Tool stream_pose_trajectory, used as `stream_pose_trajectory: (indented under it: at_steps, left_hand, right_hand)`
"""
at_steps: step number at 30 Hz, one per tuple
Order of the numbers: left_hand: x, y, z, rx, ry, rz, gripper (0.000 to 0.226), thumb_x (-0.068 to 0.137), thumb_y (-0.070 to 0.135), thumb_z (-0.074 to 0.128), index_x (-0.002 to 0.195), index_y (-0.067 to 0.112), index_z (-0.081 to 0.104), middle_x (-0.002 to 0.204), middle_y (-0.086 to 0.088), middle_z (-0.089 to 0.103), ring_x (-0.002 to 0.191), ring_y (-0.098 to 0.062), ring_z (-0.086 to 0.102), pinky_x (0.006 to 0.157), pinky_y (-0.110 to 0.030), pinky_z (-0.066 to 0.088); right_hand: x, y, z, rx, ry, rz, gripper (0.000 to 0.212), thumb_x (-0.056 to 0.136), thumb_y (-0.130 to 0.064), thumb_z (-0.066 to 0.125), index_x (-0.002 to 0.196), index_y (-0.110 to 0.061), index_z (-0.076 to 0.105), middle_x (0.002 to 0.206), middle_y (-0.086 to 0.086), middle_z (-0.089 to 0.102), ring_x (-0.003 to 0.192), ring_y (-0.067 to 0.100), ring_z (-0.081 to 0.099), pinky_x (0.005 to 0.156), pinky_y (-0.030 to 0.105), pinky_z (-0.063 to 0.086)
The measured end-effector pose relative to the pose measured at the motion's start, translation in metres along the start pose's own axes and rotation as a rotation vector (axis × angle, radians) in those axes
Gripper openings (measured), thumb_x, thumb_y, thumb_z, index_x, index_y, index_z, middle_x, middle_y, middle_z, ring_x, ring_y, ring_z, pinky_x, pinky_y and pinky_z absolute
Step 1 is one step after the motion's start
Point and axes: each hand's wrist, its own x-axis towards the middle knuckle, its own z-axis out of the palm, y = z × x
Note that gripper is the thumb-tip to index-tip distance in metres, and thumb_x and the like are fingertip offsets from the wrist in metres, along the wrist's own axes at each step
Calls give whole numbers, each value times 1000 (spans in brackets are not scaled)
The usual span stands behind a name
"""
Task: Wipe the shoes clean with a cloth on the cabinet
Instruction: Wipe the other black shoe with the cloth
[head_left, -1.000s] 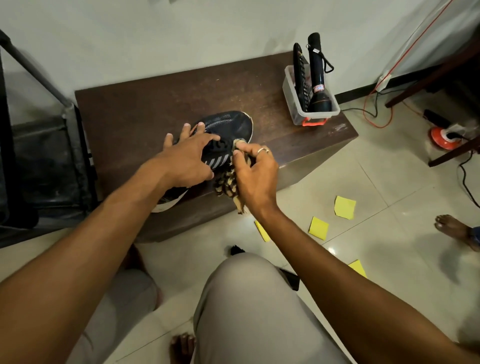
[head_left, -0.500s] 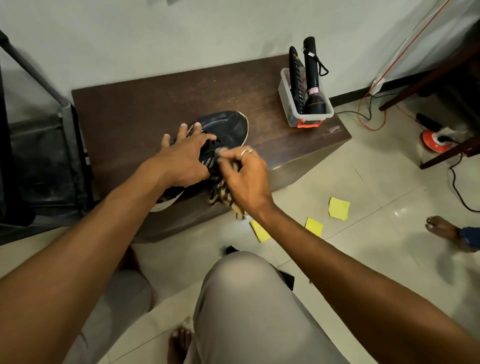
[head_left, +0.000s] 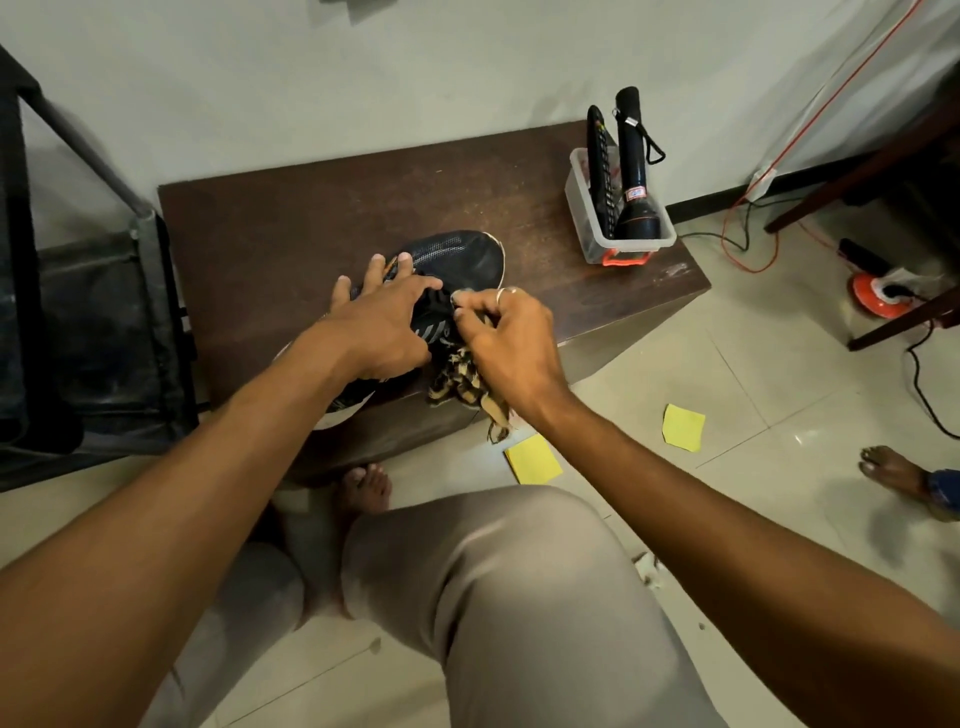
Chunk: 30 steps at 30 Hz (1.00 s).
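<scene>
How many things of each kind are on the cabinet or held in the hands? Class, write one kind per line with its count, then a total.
Shoe: 1
Cloth: 1
Plastic container: 1
Torch: 1
Remote control: 1
Total: 5

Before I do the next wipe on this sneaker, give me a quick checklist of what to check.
1. Steadying: left hand presses on the black sneaker, ok.
2. Grip: right hand pinches the patterned cloth, ok.
3. Contact: fingers hide where cloth meets sneaker, cannot tell.
4. Support: arm hides the heel's seat on the cabinet, cannot tell.
5. Clearance: plastic box with flashlight stands apart, ok.
</scene>
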Motion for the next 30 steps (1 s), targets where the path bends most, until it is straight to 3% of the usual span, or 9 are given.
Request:
stream_pose_trajectory:
  at_steps: [6,10,12,16,19,23,25,28,30]
  left_hand:
    - [0,1,2,5,22,-3,86,91,18,69,159,37,19,170,3,-13,154,-19,-22,124,-49,-13]
    - [0,3,2,64,51,19,80,94,23,70,158,34,25,171,-2,-7,156,-24,-17,124,-54,-11]
    - [-1,5,0,178,98,22,77,94,22,69,157,36,29,172,-3,-1,156,-28,-14,122,-58,-14]
    - [-7,2,-9,451,183,-23,71,93,11,62,148,50,40,171,-9,4,154,-35,-19,116,-67,-17]
    - [-11,-6,-14,384,160,-71,68,89,9,64,139,53,49,171,-7,1,153,-36,-24,114,-72,-16]
    - [-12,-14,-13,259,98,-71,43,88,51,64,129,55,54,171,2,-3,153,-33,-24,113,-67,-23]
    - [-8,-18,-10,250,125,-51,38,88,69,56,123,53,58,171,4,1,154,-30,-22,112,-65,-24]
    - [-6,-22,-5,274,176,-17,33,92,66,55,121,51,61,171,6,4,155,-28,-19,114,-65,-22]
    - [-5,-23,-5,265,179,-10,32,93,63,56,122,50,61,170,7,5,155,-27,-19,114,-65,-21]
  right_hand:
    - [31,9,-14,-47,111,56,18,93,-10,65,87,-12,82,87,-5,78,83,3,70,83,25,56]
    - [30,4,-29,-157,-212,6,15,94,-11,69,104,-12,81,109,-3,77,97,-3,67,81,-1,44]
    - [45,-3,-54,-174,-370,29,17,95,-13,70,109,-14,79,111,-8,76,96,-8,66,81,2,46]
    - [65,-15,-70,-355,-278,-142,19,100,-17,65,114,-19,77,109,-12,65,101,0,62,95,16,44]
    - [55,-13,-45,-589,-451,-329,22,99,-15,62,115,-18,76,113,-2,61,108,15,59,95,23,45]
    - [38,-8,-31,-766,-510,-428,27,97,-15,60,120,-21,74,123,3,62,112,25,55,90,44,52]
    - [37,-14,-37,-751,-625,-433,26,96,-13,62,115,-23,76,121,0,65,111,22,59,93,40,53]
    - [52,-31,-54,-666,-858,-296,27,96,-12,64,113,-27,78,116,-9,73,105,11,66,93,23,52]
    - [58,-36,-53,-583,-836,-283,25,96,-12,67,112,-29,79,113,-11,74,102,7,67,90,19,51]
